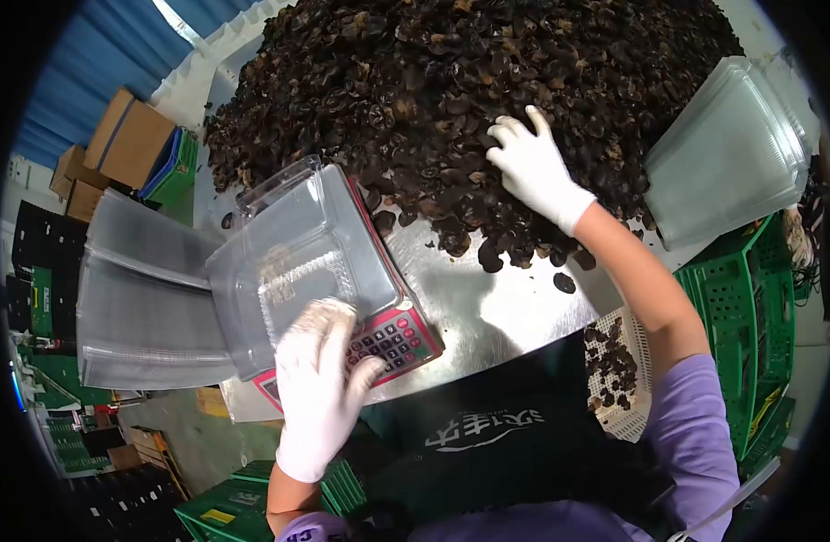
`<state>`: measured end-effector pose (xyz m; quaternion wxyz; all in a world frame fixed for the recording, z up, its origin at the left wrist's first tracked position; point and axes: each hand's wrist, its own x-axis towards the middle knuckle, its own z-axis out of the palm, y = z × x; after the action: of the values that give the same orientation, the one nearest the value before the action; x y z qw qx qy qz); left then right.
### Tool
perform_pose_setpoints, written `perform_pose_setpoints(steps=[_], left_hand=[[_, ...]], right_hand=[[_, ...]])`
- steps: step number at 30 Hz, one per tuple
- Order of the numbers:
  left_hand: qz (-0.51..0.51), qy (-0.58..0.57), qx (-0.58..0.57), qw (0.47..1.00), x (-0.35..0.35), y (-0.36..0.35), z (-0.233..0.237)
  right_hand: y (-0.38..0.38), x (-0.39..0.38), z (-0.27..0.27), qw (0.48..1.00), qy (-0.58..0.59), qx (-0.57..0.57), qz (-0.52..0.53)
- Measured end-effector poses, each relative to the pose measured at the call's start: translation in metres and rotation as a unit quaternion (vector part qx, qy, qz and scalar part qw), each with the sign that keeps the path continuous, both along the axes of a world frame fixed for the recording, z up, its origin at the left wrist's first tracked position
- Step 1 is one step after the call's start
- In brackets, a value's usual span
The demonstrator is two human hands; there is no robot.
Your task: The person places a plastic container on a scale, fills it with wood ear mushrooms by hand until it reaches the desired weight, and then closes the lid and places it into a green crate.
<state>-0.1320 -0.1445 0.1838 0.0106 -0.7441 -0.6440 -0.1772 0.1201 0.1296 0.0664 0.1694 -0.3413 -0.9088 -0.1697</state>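
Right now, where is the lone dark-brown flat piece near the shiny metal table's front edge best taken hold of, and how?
The flat piece seems best pinched across opposite rims from above by the white-gloved right hand: it lies apart from the dark heap, outline uncovered.

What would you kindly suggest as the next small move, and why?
I would probably close the right hand on some dark wood ear mushrooms: its fingers reach into the pile's near side, apparently without a grip on any, while the clear plastic container on the scale, beside the left hand, shows none inside.
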Motion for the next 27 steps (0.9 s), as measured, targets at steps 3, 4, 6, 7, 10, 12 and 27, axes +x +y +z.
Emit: perform_pose_setpoints(steps=[3,4,6,7,10,12,27], left_hand=[[-0.222,-0.243,-0.167,0.929,0.025,0.005,0.053],[-0.166,0.189,-0.23,0.94,0.039,-0.042,0.019],[-0.424,-0.351,0.067,0.832,0.063,-0.003,0.052],[-0.459,-0.229,0.103,0.852,0.059,0.001,0.075],[-0.24,-0.434,0.205,0.844,0.135,-0.017,0.066],[-0.326,-0.427,0.148,0.83,0.117,-0.001,0.075],[-0.32,-0.223,-0.083,0.917,0.095,0.017,-0.095]], right_hand=[[-0.01,0.032,0.005,0.998,0.018,-0.055,-0.026],[-0.016,0.039,0.009,0.996,0.018,-0.08,-0.044],[-0.026,0.05,0.013,0.993,0.034,-0.091,-0.061],[-0.032,0.054,0.017,0.991,0.034,-0.107,-0.073],[-0.054,0.063,0.014,0.986,0.074,-0.117,-0.089],[-0.07,0.066,0.01,0.984,0.102,-0.107,-0.098],[-0.007,-0.07,-0.019,0.984,0.171,-0.052,0.006]])
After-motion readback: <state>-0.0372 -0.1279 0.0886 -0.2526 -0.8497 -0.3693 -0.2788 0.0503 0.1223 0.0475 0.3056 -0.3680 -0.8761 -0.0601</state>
